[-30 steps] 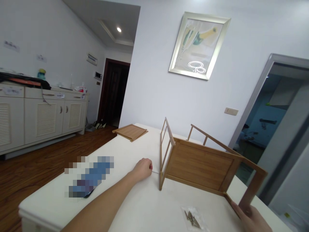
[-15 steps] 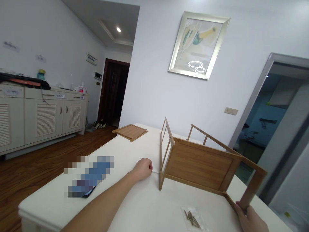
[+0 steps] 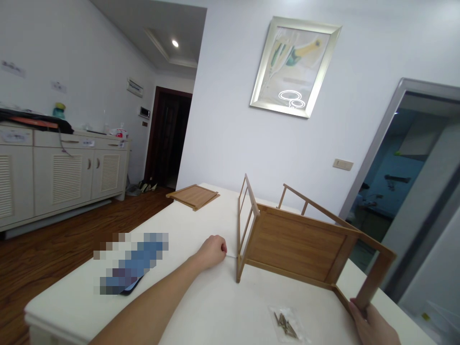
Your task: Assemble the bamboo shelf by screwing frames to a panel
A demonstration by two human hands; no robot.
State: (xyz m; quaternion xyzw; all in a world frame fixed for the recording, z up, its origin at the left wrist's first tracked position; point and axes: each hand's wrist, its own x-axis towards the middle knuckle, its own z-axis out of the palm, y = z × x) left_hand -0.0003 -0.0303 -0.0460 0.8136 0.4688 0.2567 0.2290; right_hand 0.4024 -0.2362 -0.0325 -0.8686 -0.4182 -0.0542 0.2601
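Observation:
A partly joined wooden rack (image 3: 298, 247) with a panel and slatted side frames stands on its edge on the white table. My left hand (image 3: 212, 251) is closed around a thin, light-coloured rod (image 3: 231, 256). The rod's far end meets the lower part of the left side frame (image 3: 241, 254); its grip end is hidden in my fingers. At the lower right, my right hand (image 3: 373, 323) grips the near end of the rack's right side frame. In front of the rack lies a clear plastic bag of screws (image 3: 285, 326).
Flat wooden panels (image 3: 194, 195) lie at the table's far left corner. A phone (image 3: 132, 268), mostly blurred out, rests on the white table (image 3: 72, 306) at left. A wall stands behind; a doorway opens at right.
The view has shifted very slightly. Both hands, the rod and the rack keep the same positions.

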